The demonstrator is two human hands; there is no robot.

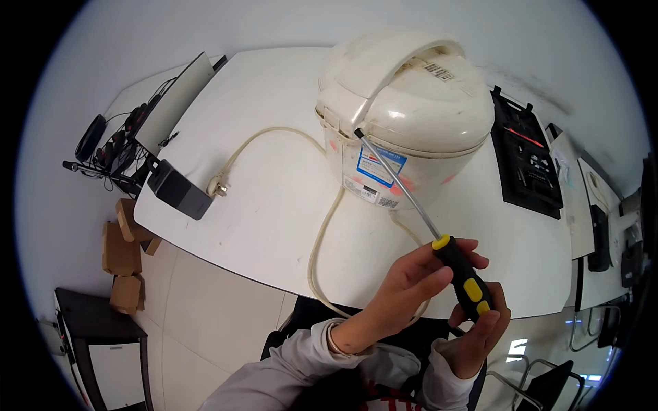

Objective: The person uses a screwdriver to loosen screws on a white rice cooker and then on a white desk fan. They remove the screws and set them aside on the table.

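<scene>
Left fingers [430, 282] clamp screwdriver [456, 260] at handle's far part | right fingers [502, 315] clamp near end | tip points far-left, toward cooker [439, 116]

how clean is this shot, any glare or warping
In the head view, the white table's straight edges bow; the white lid carries small highlights; bright patches glare at lower right; the screwdriver looks fairly sharp.

White wall [274, 26], dark scuff [538, 90] on right side. White bench [257, 96], rounded corners. Pale floor tiles [209, 291]. Black-and-white cabinet [116, 370] lower left; metal-framed black chair [552, 385] lower right, bright reflections [517, 349] beside it.
</scene>
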